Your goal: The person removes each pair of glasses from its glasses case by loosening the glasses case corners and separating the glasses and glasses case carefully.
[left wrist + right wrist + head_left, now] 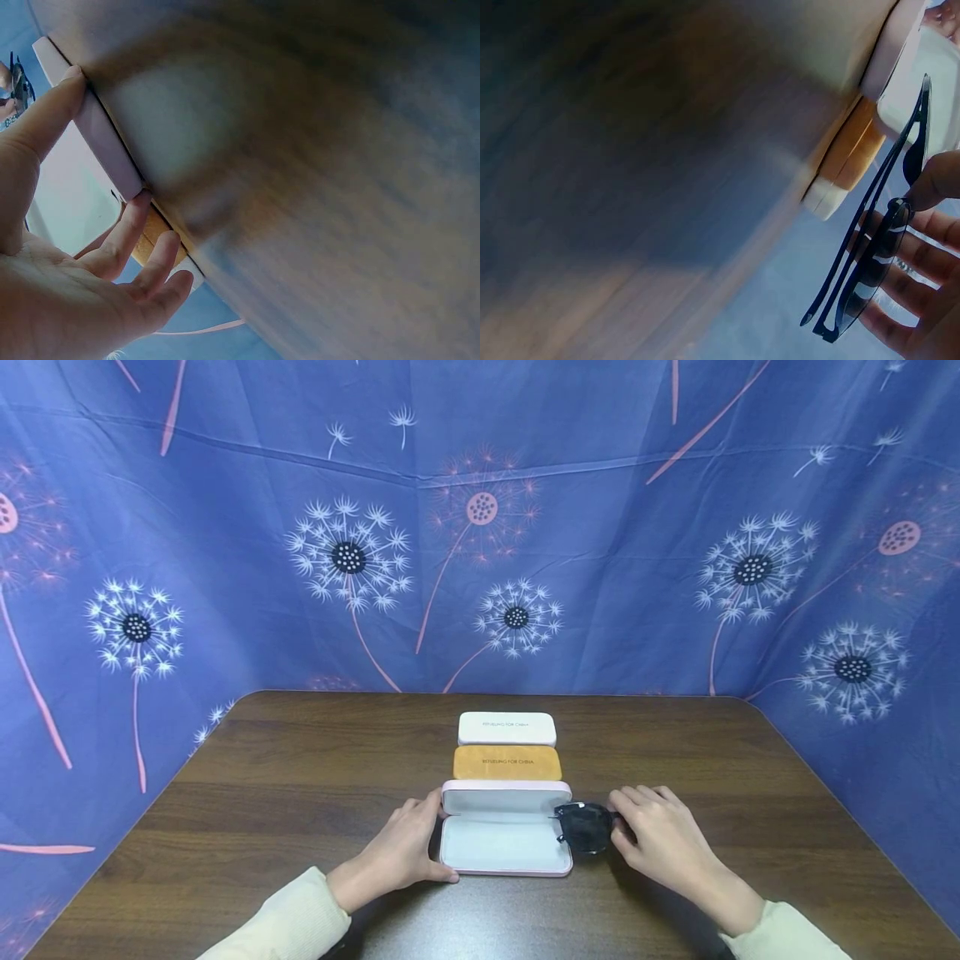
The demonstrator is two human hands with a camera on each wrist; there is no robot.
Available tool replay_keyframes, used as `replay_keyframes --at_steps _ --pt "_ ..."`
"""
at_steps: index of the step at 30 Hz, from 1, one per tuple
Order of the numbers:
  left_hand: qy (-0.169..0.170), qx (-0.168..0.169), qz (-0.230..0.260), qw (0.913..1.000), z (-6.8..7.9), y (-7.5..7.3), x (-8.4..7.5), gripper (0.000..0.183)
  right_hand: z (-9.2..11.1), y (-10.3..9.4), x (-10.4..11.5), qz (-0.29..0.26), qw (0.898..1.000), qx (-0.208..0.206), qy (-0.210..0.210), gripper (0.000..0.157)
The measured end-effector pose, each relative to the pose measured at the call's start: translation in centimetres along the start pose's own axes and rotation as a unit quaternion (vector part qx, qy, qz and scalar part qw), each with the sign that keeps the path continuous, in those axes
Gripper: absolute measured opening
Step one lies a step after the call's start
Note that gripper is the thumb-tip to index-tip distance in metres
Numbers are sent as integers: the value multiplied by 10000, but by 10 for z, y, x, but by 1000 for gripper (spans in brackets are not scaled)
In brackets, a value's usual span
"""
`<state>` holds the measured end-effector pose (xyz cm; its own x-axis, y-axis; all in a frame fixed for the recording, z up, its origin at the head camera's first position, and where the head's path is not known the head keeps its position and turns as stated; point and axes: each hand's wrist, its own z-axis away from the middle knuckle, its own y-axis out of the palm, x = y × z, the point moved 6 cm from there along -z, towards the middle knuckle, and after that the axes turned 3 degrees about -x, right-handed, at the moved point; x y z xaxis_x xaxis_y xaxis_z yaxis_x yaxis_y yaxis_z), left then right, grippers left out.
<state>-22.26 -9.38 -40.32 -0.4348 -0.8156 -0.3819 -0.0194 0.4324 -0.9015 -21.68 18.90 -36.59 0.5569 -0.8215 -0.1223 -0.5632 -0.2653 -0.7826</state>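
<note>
A blue cloth [600, 510] printed with white and pink dandelions fills the upper part of the head view, hanging behind a dark brown wood-grain table [300, 760] that takes up the lower part. Near the middle of the frame, three eyeglass cases are lined up one behind another: a closed white case [507, 728] at the top, a closed orange case [507, 762] just below it, both with a line of dark lettering, and, lowest, a pink case [506, 845] standing open, its lid raised toward the orange case and its pale lining exposed. The left hand [408, 847], coming from the lower left, grips the left end of the pink case, its thumb at the near corner and its index finger toward the hinge side; the other fingers extend loosely in the left wrist view. At right of centre, the right hand [663, 831] grasps black-framed sunglasses [587, 828] between thumb and fingers, with one dark lens facing the camera. Their left end overlaps the pink case's right edge in the head view; whether they touch it I cannot tell. Pale cream sleeves, the left sleeve [292, 918] and the right sleeve [783, 931], enter along the bottom edge.
</note>
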Motion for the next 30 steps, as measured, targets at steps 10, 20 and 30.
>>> replay_keyframes --at_steps 10,20,30 --pt "15 -21 17 10000 0 0 1 92 5 2 -20 27 9998 180 119 15" --pt "55 -50 41 10000 0 1 0 97 4 9 -39 -8 9983 457 351 15" --pt "-24 23 -7 10000 0 1 1 96 -1 20 -58 -37 9952 762 605 15"
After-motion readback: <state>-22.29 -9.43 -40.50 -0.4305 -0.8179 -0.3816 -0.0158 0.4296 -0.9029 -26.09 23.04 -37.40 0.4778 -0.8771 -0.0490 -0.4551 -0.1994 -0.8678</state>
